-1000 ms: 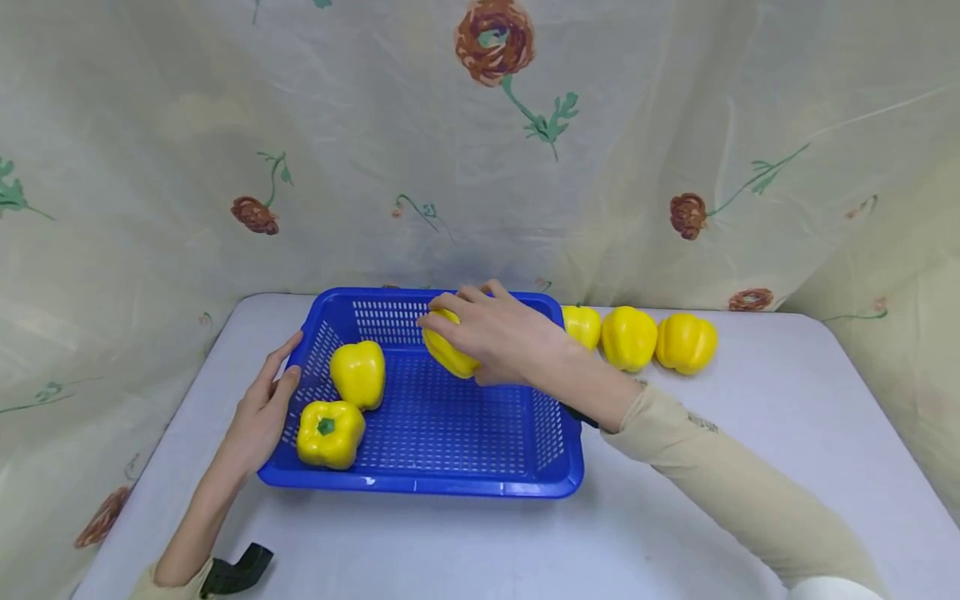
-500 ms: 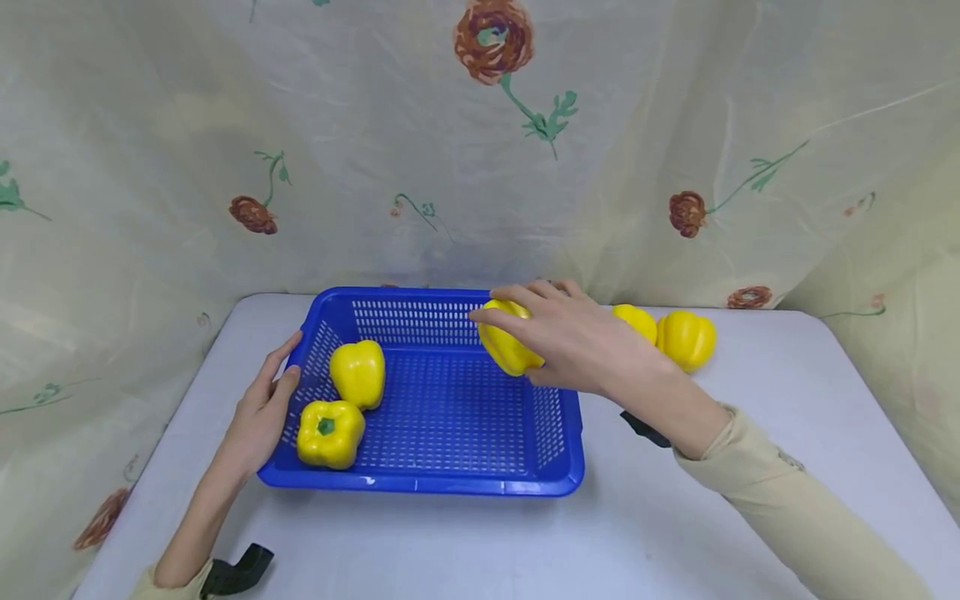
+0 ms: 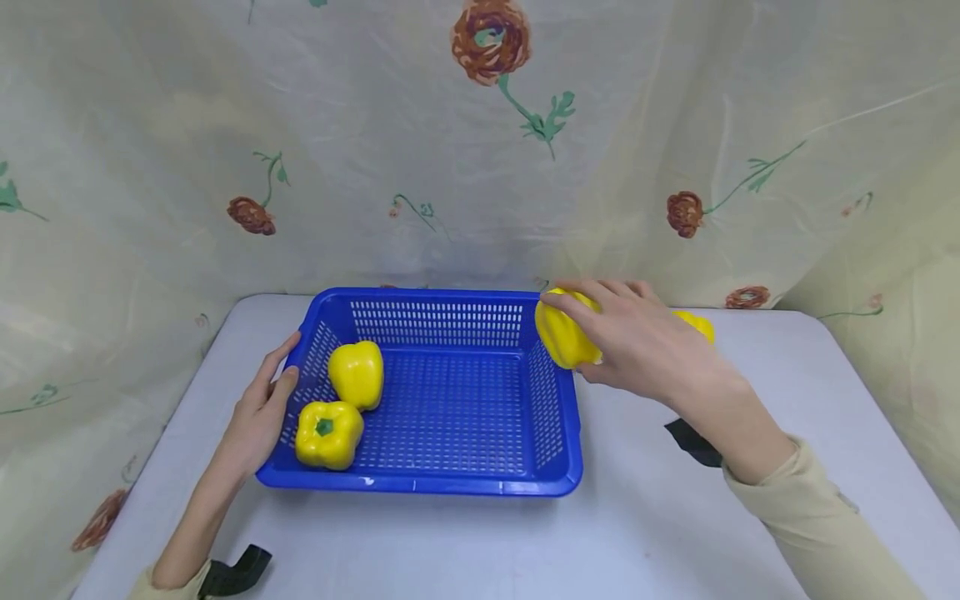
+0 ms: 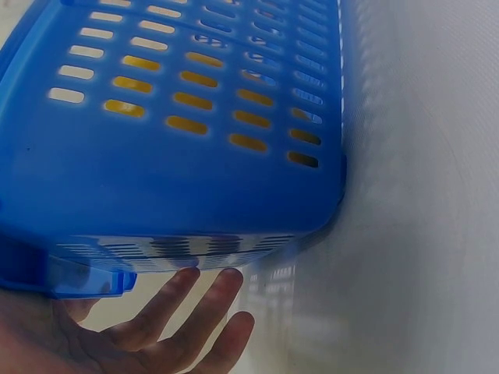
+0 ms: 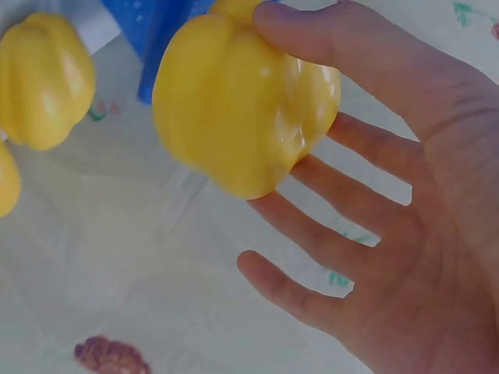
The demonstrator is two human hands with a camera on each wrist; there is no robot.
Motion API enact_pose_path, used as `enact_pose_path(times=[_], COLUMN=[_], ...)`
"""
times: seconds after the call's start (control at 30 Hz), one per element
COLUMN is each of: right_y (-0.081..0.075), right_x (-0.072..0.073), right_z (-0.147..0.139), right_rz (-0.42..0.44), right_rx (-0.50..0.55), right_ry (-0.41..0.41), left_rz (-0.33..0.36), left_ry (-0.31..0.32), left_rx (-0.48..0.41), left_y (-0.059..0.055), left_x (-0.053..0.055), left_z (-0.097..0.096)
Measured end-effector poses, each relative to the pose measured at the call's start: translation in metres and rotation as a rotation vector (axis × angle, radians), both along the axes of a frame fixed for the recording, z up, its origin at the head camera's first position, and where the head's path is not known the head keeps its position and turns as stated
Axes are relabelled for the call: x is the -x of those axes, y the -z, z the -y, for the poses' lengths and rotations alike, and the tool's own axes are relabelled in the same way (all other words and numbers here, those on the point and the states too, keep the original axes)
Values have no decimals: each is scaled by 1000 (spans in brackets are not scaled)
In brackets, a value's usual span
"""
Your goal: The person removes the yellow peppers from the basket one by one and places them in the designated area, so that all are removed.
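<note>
A yellow bell pepper (image 3: 562, 332) is held between the thumb and fingers of my right hand (image 3: 637, 342), over the right rim of the blue basket (image 3: 465, 485). In the right wrist view the thumb lies on one side of this pepper (image 5: 242, 101), fingers on the other. My left hand (image 3: 258, 412) holds the basket's left rim; in the left wrist view, its fingers (image 4: 218, 292) reach along the outer wall. Two yellow peppers sit inside at the left: one upper (image 3: 356, 375), one lower (image 3: 328, 435) with its green stem end showing.
Right of the basket, another yellow pepper (image 3: 697, 323) stands on the white table (image 3: 450, 550), partly hidden by my right hand. Two peppers show in the right wrist view, one of them (image 5: 45, 82) mostly whole. A flowered curtain (image 3: 360, 150) hangs behind the table.
My right hand has carried the pepper rightward, from above the basket's middle to its right rim, now covering most of the peppers on the table. The left hand and basket stay put.
</note>
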State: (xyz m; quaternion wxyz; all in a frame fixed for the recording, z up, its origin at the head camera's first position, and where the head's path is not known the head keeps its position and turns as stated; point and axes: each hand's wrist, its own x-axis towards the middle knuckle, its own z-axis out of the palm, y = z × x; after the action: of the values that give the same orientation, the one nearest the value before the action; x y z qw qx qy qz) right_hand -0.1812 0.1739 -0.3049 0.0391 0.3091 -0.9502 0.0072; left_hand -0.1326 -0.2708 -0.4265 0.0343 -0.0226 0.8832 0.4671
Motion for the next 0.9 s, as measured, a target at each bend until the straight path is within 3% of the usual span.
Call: enact_pose_path(times=[0.27, 0.6, 0.9], right_y=[9, 38, 65], right_x=[-4, -4, -8], right_z=[-23, -31, -28], right_rz=[0, 110, 165], right_rx=[11, 2, -14], right_ry=[72, 147, 160], left_rz=[5, 6, -3], left_ry=[1, 3, 5], left_rx=[4, 1, -1], left_y=[0, 2, 1], left_x=[0, 0, 1], left_z=[0, 0, 0])
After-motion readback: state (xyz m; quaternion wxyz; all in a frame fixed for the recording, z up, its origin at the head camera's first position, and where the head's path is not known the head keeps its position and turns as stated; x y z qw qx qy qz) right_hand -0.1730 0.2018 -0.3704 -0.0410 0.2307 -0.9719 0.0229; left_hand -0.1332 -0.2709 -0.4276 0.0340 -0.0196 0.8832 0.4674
